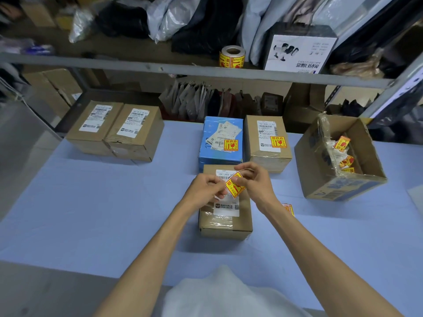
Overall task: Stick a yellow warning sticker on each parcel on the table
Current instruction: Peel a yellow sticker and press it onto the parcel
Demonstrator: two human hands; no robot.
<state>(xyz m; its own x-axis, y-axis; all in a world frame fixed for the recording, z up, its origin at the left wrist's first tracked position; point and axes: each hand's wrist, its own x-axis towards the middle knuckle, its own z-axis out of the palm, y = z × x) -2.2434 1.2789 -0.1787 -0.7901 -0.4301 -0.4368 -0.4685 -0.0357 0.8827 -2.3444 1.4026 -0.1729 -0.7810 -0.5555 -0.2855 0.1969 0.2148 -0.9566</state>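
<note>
- Blue table (91, 202), shelves (206, 70) behind.
- Left hand (203, 188) and right hand (256, 181) pinch one sticker (234, 186) (tilted) between fingertips, over the centre parcel (225, 225).
- Two stickered parcels (212, 124) sit at twelve o'clock, two more at ten.

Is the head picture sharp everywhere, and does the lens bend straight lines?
Head view: the yellow warning sticker pinched by the left hand and right hand and the brown cardboard parcel beneath are sharp; the top-left shelf clutter is blurred; the grey metal shelf rail curves slightly, wide-angle distortion; light is soft, shadows faint.
</note>
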